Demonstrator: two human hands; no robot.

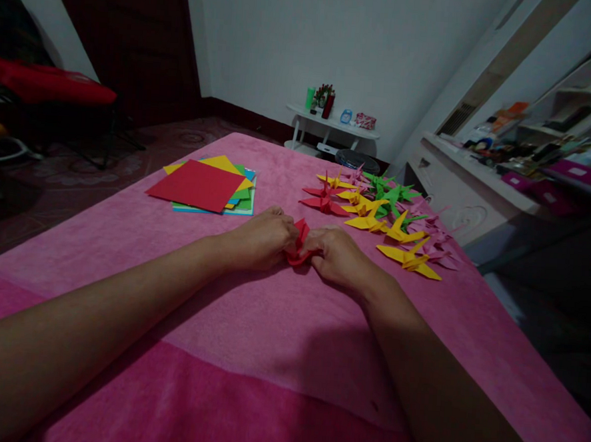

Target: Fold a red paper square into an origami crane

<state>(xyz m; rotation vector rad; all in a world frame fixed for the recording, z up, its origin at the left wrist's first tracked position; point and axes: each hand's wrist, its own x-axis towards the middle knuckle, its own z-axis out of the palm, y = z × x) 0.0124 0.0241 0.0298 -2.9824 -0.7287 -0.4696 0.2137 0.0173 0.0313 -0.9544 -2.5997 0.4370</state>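
Note:
A partly folded red origami paper (300, 242) is held between both hands above the middle of the pink cloth. My left hand (269, 238) pinches its left side, the fingers curled closed. On the other side, my right hand (341, 254) grips the right edge between thumb and fingers. To the right of my hands, several folded paper cranes stand in rows: red cranes (324, 199), yellow cranes (368, 219), green cranes (390, 190) and pink cranes (439, 240). Beyond my left hand lies a stack of square coloured paper with a red sheet (195, 185) on top.
The table wears a pink cloth (248, 338). Behind it, a low white shelf (341, 125) by the wall holds a green cup, a plant and small items. A dresser (478, 179) crowded with things stands right; a red-covered chair (43, 85) is at the left.

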